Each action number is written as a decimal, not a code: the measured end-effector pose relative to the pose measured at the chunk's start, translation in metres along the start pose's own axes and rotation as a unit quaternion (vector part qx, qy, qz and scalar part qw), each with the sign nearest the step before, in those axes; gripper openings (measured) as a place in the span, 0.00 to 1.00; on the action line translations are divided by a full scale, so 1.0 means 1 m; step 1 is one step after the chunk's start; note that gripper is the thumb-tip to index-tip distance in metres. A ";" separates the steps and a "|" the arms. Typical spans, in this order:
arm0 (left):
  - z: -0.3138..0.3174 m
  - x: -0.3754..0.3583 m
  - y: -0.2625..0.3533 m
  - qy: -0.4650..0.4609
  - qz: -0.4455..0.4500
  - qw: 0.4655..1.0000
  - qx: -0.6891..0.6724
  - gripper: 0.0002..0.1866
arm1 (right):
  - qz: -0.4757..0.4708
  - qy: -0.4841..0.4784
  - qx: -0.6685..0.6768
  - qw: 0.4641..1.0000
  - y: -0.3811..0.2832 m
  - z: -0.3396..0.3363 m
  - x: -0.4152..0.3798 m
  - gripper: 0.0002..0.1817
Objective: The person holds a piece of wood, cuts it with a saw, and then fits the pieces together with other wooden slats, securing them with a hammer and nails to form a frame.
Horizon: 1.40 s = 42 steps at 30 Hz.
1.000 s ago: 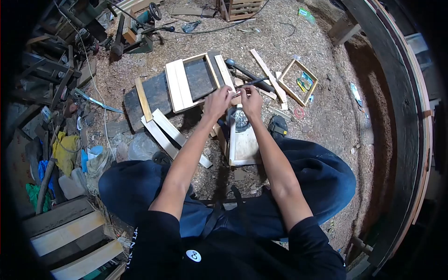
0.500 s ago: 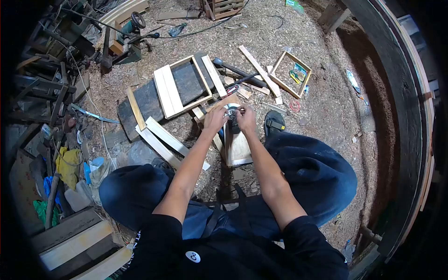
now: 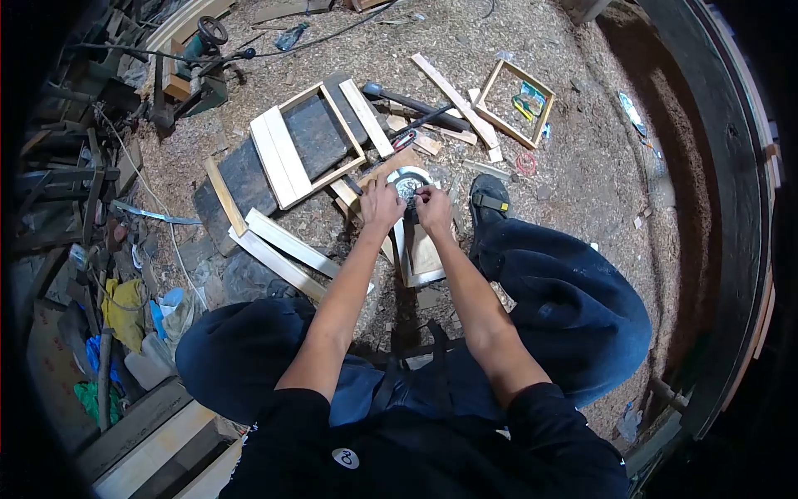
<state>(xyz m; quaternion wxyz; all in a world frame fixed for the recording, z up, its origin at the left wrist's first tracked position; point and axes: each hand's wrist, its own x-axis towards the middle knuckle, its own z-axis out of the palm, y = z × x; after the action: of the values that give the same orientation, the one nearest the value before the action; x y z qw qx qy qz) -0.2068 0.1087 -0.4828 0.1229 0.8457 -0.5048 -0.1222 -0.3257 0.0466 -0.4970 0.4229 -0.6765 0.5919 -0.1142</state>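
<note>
Between my hands is a round, light-rimmed tin (image 3: 407, 175) with small silvery pieces inside, which look like nails. My left hand (image 3: 381, 205) grips the tin's left edge with bent fingers. On the other side, my right hand (image 3: 433, 209) reaches over the near right edge, its thumb and fingertips pinched together. Whatever lies in that pinch is too small to make out. Just below the tin, toward my body, a pale wooden box-like piece (image 3: 427, 256) stands between my forearms.
A slatted wooden frame (image 3: 282, 158) lies on a dark slab (image 3: 237, 187) to the left. Loose strips (image 3: 287, 262) lie nearer me. Ahead are a hammer (image 3: 420, 108) and a small frame (image 3: 532, 137) around a green-yellow packet. Wood chips cover the floor.
The view has shifted slightly. The tin now shows its round opening and silvery contents, where a dark shape showed between my hands before. My hands have moved a little apart.
</note>
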 end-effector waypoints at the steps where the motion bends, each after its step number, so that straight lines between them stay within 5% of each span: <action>1: 0.000 0.001 0.000 0.002 -0.001 1.000 0.003 0.07 | -0.002 0.002 0.001 1.000 -0.002 -0.001 -0.003 0.07; 15: 0.010 0.003 0.008 -0.013 -0.029 0.999 0.007 0.12 | -0.061 0.048 -0.137 0.988 0.002 -0.002 -0.007 0.08; 27: 0.015 0.003 0.003 0.030 0.005 0.999 -0.039 0.07 | 0.020 -0.003 -0.085 0.996 -0.006 -0.015 0.000 0.08; 42: 0.020 0.000 0.005 0.039 0.062 0.997 -0.010 0.05 | -0.015 0.027 -0.090 0.996 0.000 -0.014 -0.002 0.09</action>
<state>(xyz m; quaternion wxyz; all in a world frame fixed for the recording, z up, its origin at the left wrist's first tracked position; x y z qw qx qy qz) -0.2178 0.1048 -0.4998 0.1580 0.8157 -0.5497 -0.0861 -0.3350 0.0426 -0.4877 0.3427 -0.7170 0.6010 -0.0851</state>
